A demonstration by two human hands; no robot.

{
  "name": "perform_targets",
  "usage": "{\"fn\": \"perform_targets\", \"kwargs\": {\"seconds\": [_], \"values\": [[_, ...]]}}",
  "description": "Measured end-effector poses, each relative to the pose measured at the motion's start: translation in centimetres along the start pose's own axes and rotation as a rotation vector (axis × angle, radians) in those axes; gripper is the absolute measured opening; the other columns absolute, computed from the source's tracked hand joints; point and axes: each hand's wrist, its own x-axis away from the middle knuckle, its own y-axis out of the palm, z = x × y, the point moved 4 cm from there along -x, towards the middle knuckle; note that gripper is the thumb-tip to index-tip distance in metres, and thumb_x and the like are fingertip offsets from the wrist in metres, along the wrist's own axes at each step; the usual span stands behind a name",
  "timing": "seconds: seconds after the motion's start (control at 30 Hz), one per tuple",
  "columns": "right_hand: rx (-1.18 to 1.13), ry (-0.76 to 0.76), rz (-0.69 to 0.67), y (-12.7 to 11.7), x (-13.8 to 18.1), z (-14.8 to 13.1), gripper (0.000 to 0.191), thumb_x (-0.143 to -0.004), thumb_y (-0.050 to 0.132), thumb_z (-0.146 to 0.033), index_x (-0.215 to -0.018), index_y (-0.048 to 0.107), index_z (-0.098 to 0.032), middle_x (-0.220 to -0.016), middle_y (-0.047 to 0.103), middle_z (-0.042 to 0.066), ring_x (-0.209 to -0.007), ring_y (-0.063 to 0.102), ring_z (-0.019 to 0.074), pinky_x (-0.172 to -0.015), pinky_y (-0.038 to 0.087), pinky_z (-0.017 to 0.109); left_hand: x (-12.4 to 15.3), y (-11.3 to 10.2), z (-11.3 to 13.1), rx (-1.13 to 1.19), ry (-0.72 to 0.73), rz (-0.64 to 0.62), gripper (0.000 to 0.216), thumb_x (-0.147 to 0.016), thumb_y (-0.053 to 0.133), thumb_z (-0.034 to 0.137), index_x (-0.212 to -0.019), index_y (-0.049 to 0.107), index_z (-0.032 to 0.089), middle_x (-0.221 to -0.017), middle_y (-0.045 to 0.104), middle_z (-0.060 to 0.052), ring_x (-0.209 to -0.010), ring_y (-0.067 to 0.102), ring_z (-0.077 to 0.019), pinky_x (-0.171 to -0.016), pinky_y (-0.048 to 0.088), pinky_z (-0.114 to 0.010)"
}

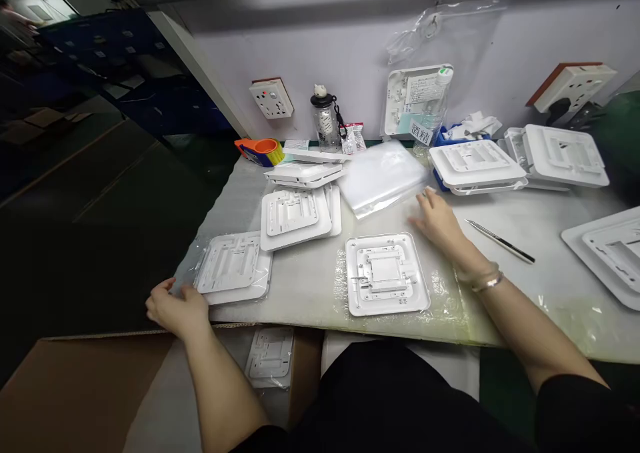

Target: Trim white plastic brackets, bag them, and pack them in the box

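Observation:
My left hand point(179, 309) is at the left edge of the table, fingers apart, with its thumb beside a white plastic panel in a clear bag point(230, 263). Nothing shows in its grasp. Slightly blurred, my right hand point(440, 223) hovers with fingers spread near the right edge of a pile of clear plastic bags point(383, 176). In front of me lies a square white plastic housing point(387, 273), its ribbed inner side up. More white panels point(295, 216) are stacked behind the bagged one.
Right of my right hand lies a slim pen-like tool point(500, 241). White panels point(477, 163) rest on a blue bin farther back. An orange tape dispenser point(260, 151), a drink bottle point(326, 119) and a labelled clear bottle point(433, 116) stand by the wall. A cardboard box point(90, 386) sits below left.

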Motion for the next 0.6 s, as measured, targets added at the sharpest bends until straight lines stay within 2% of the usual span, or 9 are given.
{"fn": "perform_targets", "kwargs": {"seconds": [0.07, 0.13, 0.17, 0.23, 0.3, 0.37, 0.43, 0.5, 0.6], "values": [[-0.026, -0.182, -0.07, -0.4, 3.5, -3.9, 0.066, -0.089, 0.064, -0.047, -0.138, 0.049, -0.006, -0.15, 0.036, 0.028, -0.136, 0.039, 0.0401, -0.108, 0.039, 0.057, 1.1, -1.3, 2.8, -0.009, 0.151, 0.062, 0.023, -0.067, 0.062, 0.014, -0.087, 0.057, 0.025, -0.111, 0.062, -0.008, -0.119, 0.053, -0.0417, -0.102, 0.035, -0.07], [-0.062, -0.427, -0.175, -0.5, 7.7, -8.2, 0.073, -0.081, 0.071, -0.057, -0.14, 0.05, -0.021, -0.153, 0.04, 0.016, -0.141, 0.035, 0.0372, -0.113, 0.038, 0.056, 2.8, -1.8, 6.7, 0.029, 0.339, 0.113, 0.03, -0.072, 0.06, 0.014, -0.099, 0.058, 0.027, -0.125, 0.058, -0.009, -0.128, 0.049, -0.0398, -0.107, 0.034, -0.066], [-0.036, -0.564, -0.234, -0.3, 9.7, -10.1, 0.073, -0.082, 0.07, -0.057, -0.142, 0.048, -0.022, -0.154, 0.037, 0.016, -0.144, 0.029, 0.0406, -0.112, 0.036, 0.062, 3.8, -1.5, 9.2, 0.066, 0.469, 0.117, 0.032, -0.074, 0.059, 0.014, -0.103, 0.057, 0.026, -0.127, 0.057, -0.01, -0.13, 0.047, -0.0392, -0.108, 0.035, -0.065], [0.052, -0.647, -0.21, -0.1, 12.5, -12.5, 0.063, -0.085, 0.071, -0.048, -0.138, 0.053, -0.02, -0.151, 0.041, 0.019, -0.142, 0.031, 0.0444, -0.107, 0.041, 0.065, 6.3, 0.0, 14.4, 0.151, 0.69, 0.099, 0.026, -0.079, 0.058, 0.016, -0.104, 0.056, 0.023, -0.121, 0.059, -0.011, -0.13, 0.048, -0.0363, -0.108, 0.037, -0.063], [0.161, -0.688, -0.131, 0.1, 13.7, -13.6, 0.048, -0.087, 0.07, -0.027, -0.132, 0.058, -0.016, -0.146, 0.047, 0.021, -0.137, 0.039, 0.0457, -0.101, 0.047, 0.064, 9.0, 3.2, 19.8, 0.186, 0.856, -0.062, 0.019, -0.087, 0.053, 0.018, -0.105, 0.056, 0.023, -0.119, 0.061, -0.009, -0.131, 0.049, -0.0283, -0.109, 0.044, -0.052], [0.23, -0.742, -0.058, -0.1, 13.9, -13.7, 0.039, -0.087, 0.065, -0.012, -0.126, 0.061, -0.012, -0.143, 0.051, 0.02, -0.134, 0.045, 0.0444, -0.097, 0.052, 0.06, 12.5, 7.7, 25.0, 0.17, 1.077, -0.411, 0.021, -0.094, 0.047, 0.02, -0.113, 0.056, 0.021, -0.128, 0.06, -0.009, -0.137, 0.045, -0.0232, -0.111, 0.044, -0.044], [0.216, -0.782, -0.006, -1.0, 13.7, -13.3, 0.032, -0.089, 0.06, -0.007, -0.121, 0.064, -0.009, -0.142, 0.053, 0.017, -0.134, 0.046, 0.0416, -0.097, 0.055, 0.057, 15.6, 12.0, 28.9, 0.125, 1.197, -0.617, 0.024, -0.094, 0.051, 0.025, -0.116, 0.058, 0.021, -0.135, 0.059, -0.006, -0.138, 0.046, -0.021, -0.113, 0.043, -0.038], [0.134, -0.774, 0.038, -2.7, 13.7, -12.4, 0.029, -0.091, 0.057, -0.007, -0.118, 0.064, -0.009, -0.139, 0.056, 0.016, -0.136, 0.045, 0.0367, -0.099, 0.055, 0.052, 18.1, 16.3, 31.1, -0.018, 1.214, -0.847, 0.033, -0.093, 0.054, 0.022, -0.124, 0.056, 0.013, -0.144, 0.052, -0.015, -0.142, 0.041, -0.0275, -0.114, 0.04, -0.042], [-0.037, -0.711, 0.062, -5.6, 14.7, -10.6, 0.028, -0.095, 0.054, -0.013, -0.121, 0.061, -0.007, -0.133, 0.06, 0.018, -0.137, 0.046, 0.0305, -0.102, 0.054, 0.049, 20.3, 20.3, 32.4, -0.128, 1.213, -1.009, 0.045, -0.086, 0.068, 0.027, -0.127, 0.056, 0.012, -0.146, 0.048, -0.021, -0.138, 0.043, -0.0379, -0.108, 0.042, -0.053]]}}
